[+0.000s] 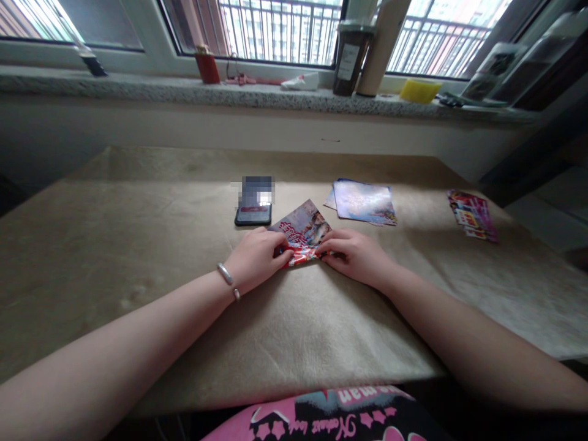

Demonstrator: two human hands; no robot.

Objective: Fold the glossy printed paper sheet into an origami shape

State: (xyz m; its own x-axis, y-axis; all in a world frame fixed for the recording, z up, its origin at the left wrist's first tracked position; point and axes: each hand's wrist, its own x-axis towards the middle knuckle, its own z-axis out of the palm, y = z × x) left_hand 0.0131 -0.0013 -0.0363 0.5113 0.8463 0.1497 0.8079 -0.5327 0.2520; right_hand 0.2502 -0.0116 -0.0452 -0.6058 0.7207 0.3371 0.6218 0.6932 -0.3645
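Observation:
Between my hands lies a sheet of printed paper with a picture and red lettering, its near edge folded up into a shiny red strip. My left hand, with a silver bangle at the wrist, pinches the left end of that fold. At the right end, my right hand grips the same fold with thumb and fingers. The paper's far corner points away from me. My fingers cover both side corners.
A phone, partly blurred out, lies beyond my left hand. Bluish printed sheets are stacked beyond my right hand. Several colourful packets lie far right. On the windowsill stand a dark jar and a yellow block.

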